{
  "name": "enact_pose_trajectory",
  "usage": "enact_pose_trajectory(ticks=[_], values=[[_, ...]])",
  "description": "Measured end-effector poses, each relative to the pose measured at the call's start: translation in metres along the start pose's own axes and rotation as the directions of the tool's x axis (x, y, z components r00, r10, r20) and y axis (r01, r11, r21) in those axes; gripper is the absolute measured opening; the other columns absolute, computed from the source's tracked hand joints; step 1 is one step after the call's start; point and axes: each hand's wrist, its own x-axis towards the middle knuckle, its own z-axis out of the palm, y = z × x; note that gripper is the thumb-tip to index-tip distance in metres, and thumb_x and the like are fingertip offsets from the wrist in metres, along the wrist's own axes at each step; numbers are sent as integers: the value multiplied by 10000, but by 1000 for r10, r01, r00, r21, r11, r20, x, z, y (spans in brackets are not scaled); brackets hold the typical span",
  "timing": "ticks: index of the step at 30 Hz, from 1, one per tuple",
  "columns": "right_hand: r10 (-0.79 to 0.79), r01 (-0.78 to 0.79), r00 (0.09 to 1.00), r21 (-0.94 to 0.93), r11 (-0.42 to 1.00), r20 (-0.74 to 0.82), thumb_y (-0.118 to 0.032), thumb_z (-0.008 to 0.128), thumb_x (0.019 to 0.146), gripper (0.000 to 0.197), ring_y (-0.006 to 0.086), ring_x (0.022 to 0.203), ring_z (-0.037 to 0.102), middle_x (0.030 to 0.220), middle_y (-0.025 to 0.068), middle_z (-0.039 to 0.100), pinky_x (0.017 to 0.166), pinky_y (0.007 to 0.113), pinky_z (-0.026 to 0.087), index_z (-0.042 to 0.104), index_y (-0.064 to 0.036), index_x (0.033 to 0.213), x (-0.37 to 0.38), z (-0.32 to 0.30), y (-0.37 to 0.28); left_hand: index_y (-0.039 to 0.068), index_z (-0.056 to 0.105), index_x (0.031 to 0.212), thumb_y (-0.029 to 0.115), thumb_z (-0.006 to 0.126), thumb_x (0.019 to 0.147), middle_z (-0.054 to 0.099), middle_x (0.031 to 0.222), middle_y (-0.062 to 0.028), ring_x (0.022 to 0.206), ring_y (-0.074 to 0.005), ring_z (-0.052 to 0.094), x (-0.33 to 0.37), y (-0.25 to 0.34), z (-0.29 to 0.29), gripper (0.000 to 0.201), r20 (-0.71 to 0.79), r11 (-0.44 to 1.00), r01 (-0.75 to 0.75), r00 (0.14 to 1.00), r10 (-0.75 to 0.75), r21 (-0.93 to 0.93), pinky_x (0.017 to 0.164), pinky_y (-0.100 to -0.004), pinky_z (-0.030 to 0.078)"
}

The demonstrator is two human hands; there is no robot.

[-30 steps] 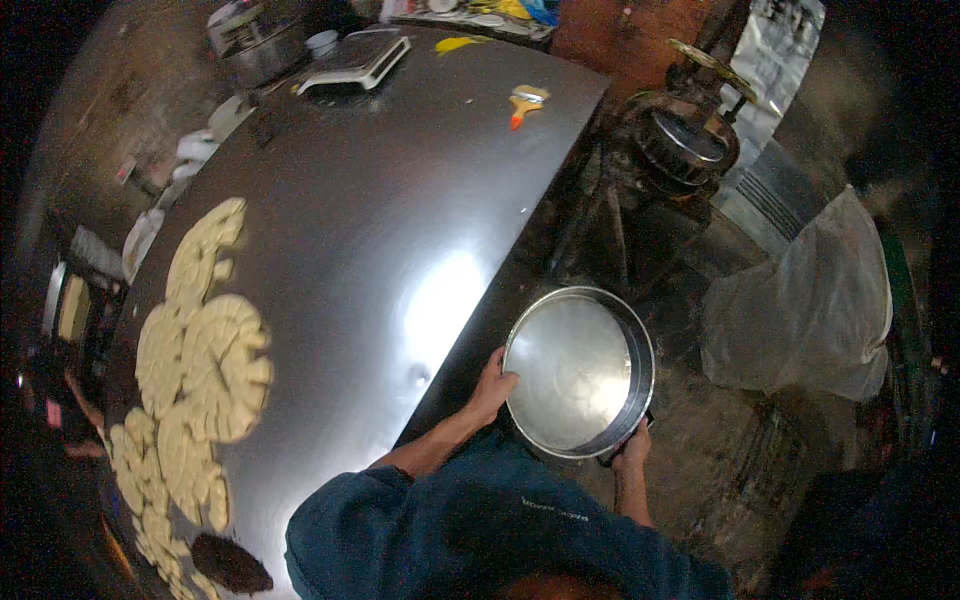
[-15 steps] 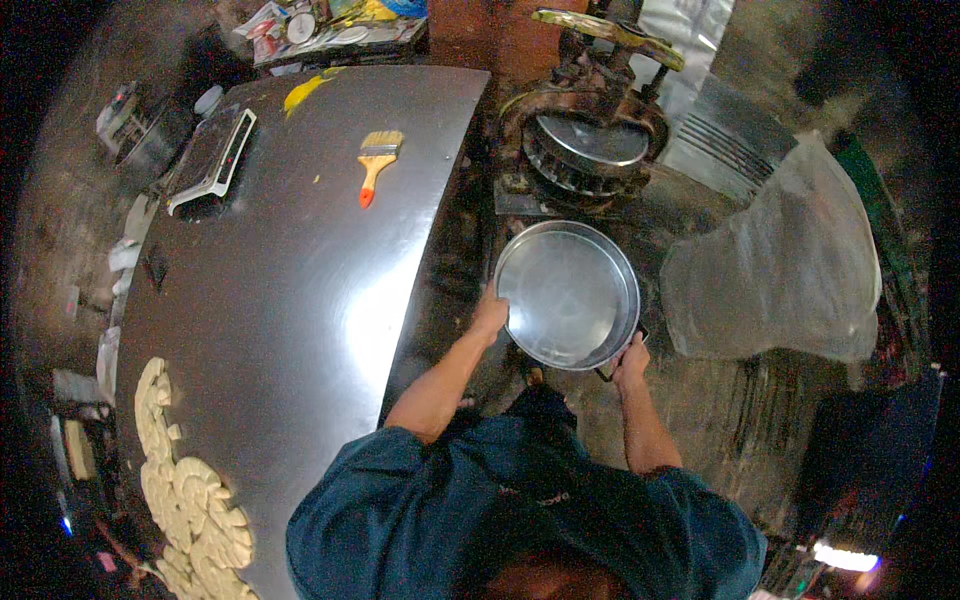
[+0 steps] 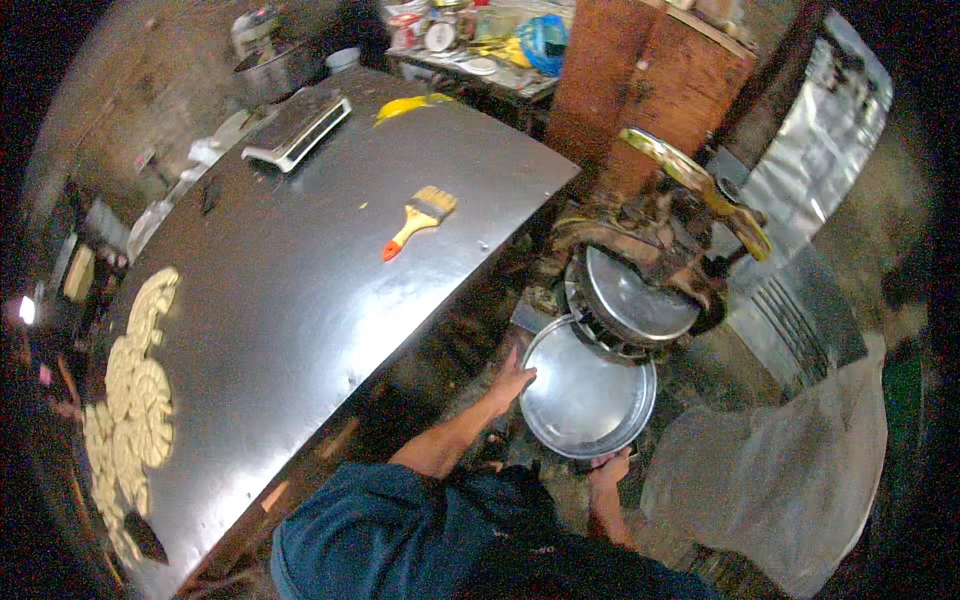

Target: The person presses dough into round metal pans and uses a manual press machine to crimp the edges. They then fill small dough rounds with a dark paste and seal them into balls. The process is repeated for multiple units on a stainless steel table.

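A round, shallow metal pan point(image 3: 588, 390) is held between my two hands, its shiny inside facing up with nothing in it. My left hand point(image 3: 512, 382) grips the rim on the left. My right hand point(image 3: 610, 467) is closed at the near right edge, where a dark handle partly shows; its fingers are mostly under the pan. Just beyond the pan stands a rusty machine point(image 3: 690, 235) with a round metal head point(image 3: 640, 300) and a long worn lever on top. The pan's far edge meets or overlaps the machine's round base; I cannot tell which.
To the left is a dark metal table point(image 3: 300, 300) with pale strips of dough point(image 3: 135, 390), a flat brush point(image 3: 420, 220), a scale point(image 3: 298, 130) and a yellow smear or cloth point(image 3: 408, 106). A grey cloth sheet point(image 3: 770, 480) hangs at the right. A cluttered side table point(image 3: 490, 75) stands behind.
My view has turned, so the table and machine appear rotated. The pan has come closer to the machine, with both hands still on it.
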Motion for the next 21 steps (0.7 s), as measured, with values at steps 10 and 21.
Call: enact_pose_trajectory(ticks=[10,21], values=[[528,-568,822,262,780,213,-468,256,990,600,420,1164,480,1285,273,447,997,522,414,386,86,1182,70,86,2,100,567,1231,445,504,873,630,1106,-191,1009,-364,601,-135,-90,-175,502,-195,648,91,977,90,756,870,-442,484],[653,-530,351,-433,729,671,-650,480,836,964,278,1371,267,1573,71,-18,1051,404,335,8,-139,1503,291,105,-117,59,662,883,351,508,863,659,850,-140,793,-332,628,-488,-498,-196,330,-704,877,478,637,-314,41,683,-468,484]])
